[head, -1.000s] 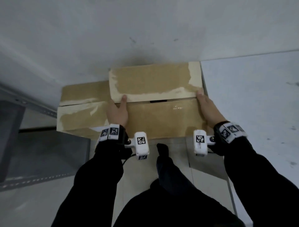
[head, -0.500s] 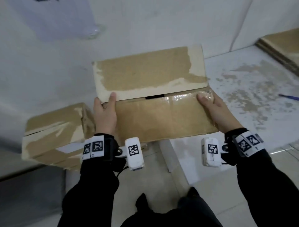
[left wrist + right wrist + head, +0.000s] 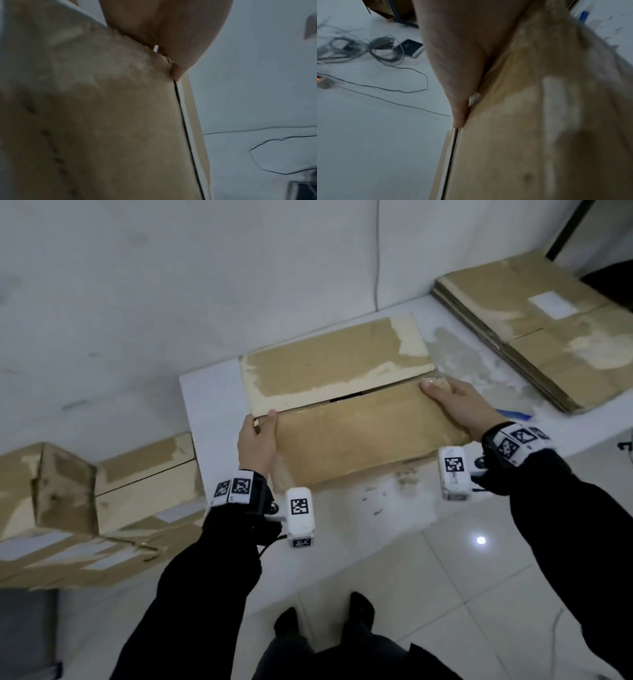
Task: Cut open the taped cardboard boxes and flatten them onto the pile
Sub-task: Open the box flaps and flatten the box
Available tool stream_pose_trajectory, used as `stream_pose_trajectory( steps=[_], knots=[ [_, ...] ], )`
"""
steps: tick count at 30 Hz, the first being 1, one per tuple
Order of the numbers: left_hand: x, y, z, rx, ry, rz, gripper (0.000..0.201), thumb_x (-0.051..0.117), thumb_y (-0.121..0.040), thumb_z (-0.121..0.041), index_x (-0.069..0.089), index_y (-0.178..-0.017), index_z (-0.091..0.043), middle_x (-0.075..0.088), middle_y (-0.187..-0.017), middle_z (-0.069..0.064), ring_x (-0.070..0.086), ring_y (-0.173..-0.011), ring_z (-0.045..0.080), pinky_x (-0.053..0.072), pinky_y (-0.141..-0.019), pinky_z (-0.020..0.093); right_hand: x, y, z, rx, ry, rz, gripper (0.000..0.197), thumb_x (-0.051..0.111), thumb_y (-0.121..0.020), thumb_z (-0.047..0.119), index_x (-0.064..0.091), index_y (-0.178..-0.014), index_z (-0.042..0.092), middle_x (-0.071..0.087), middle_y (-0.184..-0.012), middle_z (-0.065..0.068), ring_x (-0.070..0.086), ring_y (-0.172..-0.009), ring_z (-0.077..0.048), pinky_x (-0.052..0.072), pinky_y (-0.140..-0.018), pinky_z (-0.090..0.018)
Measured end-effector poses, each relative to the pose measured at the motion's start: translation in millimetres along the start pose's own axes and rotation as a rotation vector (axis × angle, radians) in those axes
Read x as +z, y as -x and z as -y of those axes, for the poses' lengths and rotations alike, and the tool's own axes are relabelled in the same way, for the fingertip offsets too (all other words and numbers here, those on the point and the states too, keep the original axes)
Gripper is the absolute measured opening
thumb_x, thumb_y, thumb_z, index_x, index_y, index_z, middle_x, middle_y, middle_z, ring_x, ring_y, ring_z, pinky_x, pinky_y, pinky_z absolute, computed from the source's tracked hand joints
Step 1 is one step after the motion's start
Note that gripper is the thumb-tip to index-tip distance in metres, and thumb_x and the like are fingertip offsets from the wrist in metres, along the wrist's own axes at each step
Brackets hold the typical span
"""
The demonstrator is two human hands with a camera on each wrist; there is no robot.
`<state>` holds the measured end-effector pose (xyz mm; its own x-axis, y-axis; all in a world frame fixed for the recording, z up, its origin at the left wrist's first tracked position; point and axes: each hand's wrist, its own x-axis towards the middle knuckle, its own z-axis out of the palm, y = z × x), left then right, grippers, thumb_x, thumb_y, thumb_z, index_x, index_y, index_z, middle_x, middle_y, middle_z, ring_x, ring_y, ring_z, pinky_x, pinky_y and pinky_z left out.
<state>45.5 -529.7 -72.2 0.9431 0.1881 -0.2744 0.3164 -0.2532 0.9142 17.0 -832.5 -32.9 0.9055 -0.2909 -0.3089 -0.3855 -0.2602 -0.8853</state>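
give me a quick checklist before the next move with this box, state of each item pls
1. Box over the white table: ok, though whether it rests there yet, cannot tell.
2. Left hand holds the box's left end, thumb on top by the seam: ok.
3. Right hand holds the right end, thumb on top: ok.
4. Top flaps cut open: not ok, both lie shut with clear tape across the near one; a short dark gap shows mid-seam.
5. Cutter to hand: cannot tell; a blue object lies past the right wrist, too small to identify.
6. Flattened pile on the table to the right has room on top: ok.
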Motion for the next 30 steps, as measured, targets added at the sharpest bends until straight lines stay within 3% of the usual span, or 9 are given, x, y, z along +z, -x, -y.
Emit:
stream_pose_trajectory(
  steps=[4, 7, 11, 15, 20, 22, 25, 27, 30],
  knots=[
    [33, -16, -5, 0.012, -0.047, -0.014, 0.039, 0.043, -0.099, -0.038, 0.058, -0.119, -0.008, 0.061, -0.121, 0.009, 0.054, -0.116, 0.027, 0.040, -0.104, 0.041, -18, -41, -4, 0.020, 0.073, 0.051, 0.030, 0.053, -0.093, 0.043, 0.056, -0.116, 0.023, 0.063, -0.094, 0.005, 0.060, -0.079, -0.010, 0.049, -0.069, -0.025],
    [53, -28, -15, 0.022, -0.131, -0.011, 0.044, 0.037, -0.102, -0.038, 0.052, -0.128, -0.005, 0.055, -0.130, 0.013, 0.050, -0.122, 0.028, 0.037, -0.105, 0.034, -25, -66, -10, 0.047, 0.132, 0.057, 0.044, 0.052, -0.091, 0.049, 0.056, -0.123, 0.019, 0.062, -0.110, -0.004, 0.061, -0.089, -0.019, 0.049, -0.084, -0.033],
    [61, -40, -11, 0.023, -0.169, -0.066, 0.048, 0.035, -0.102, -0.039, 0.048, -0.134, -0.006, 0.051, -0.136, 0.012, 0.046, -0.126, 0.028, 0.034, -0.102, 0.030, -24, -80, -18, 0.026, 0.195, 0.045, 0.050, 0.048, -0.092, 0.053, 0.054, -0.128, 0.018, 0.060, -0.112, -0.004, 0.060, -0.090, -0.019, 0.044, -0.077, -0.029],
    [62, -44, -5, 0.020, -0.123, -0.089, 0.040, 0.038, -0.101, -0.040, 0.056, -0.124, -0.013, 0.059, -0.123, 0.006, 0.052, -0.116, 0.025, 0.039, -0.095, 0.030, -26, -88, -27, 0.020, 0.189, 0.034, 0.049, 0.048, -0.093, 0.051, 0.053, -0.129, 0.018, 0.060, -0.115, -0.004, 0.059, -0.099, -0.022, 0.044, -0.084, -0.031],
    [63, -38, -11, 0.023, -0.182, -0.133, 0.036, 0.038, -0.101, -0.039, 0.057, -0.117, -0.013, 0.061, -0.113, 0.004, 0.052, -0.103, 0.021, 0.033, -0.081, 0.025, -25, -94, -31, -0.036, 0.164, 0.064, 0.034, 0.046, -0.095, 0.047, 0.055, -0.115, 0.021, 0.059, -0.107, -0.002, 0.056, -0.089, -0.019, 0.041, -0.077, -0.030],
    [63, -36, -16, 0.031, -0.309, -0.180, 0.041, 0.038, -0.100, -0.039, 0.056, -0.123, -0.010, 0.060, -0.122, 0.009, 0.052, -0.109, 0.025, 0.032, -0.082, 0.024, -25, -95, -32, -0.051, 0.178, 0.034, 0.031, 0.047, -0.095, 0.045, 0.053, -0.115, 0.022, 0.054, -0.101, 0.001, 0.052, -0.081, -0.014, 0.038, -0.070, -0.027],
    [63, -25, -25, 0.009, -0.426, -0.282, 0.045, 0.036, -0.100, -0.043, 0.058, -0.122, -0.010, 0.061, -0.124, 0.010, 0.054, -0.111, 0.028, 0.037, -0.087, 0.030, -29, -97, -37, -0.140, 0.129, -0.069, 0.037, 0.052, -0.093, 0.041, 0.056, -0.116, 0.013, 0.056, -0.102, 0.002, 0.052, -0.088, -0.014, 0.036, -0.060, -0.016],
    [64, -12, -24, -0.041, -0.389, -0.317, 0.044, 0.037, -0.099, -0.043, 0.059, -0.119, -0.011, 0.061, -0.121, 0.007, 0.053, -0.101, 0.022, 0.036, -0.083, 0.029, -35, -97, -41, -0.168, 0.050, -0.087, 0.035, 0.056, -0.093, 0.036, 0.057, -0.115, 0.009, 0.058, -0.105, 0.002, 0.053, -0.093, -0.013, 0.039, -0.064, -0.014],
    [67, 11, -16, -0.084, -0.253, -0.336, 0.040, 0.042, -0.097, -0.040, 0.056, -0.125, -0.016, 0.059, -0.122, 0.003, 0.052, -0.102, 0.017, 0.037, -0.084, 0.028, -47, -97, -44, -0.189, -0.019, 0.004, 0.031, 0.061, -0.090, 0.029, 0.058, -0.114, 0.009, 0.060, -0.106, 0.001, 0.057, -0.097, -0.015, 0.048, -0.079, -0.025]
  ],
)
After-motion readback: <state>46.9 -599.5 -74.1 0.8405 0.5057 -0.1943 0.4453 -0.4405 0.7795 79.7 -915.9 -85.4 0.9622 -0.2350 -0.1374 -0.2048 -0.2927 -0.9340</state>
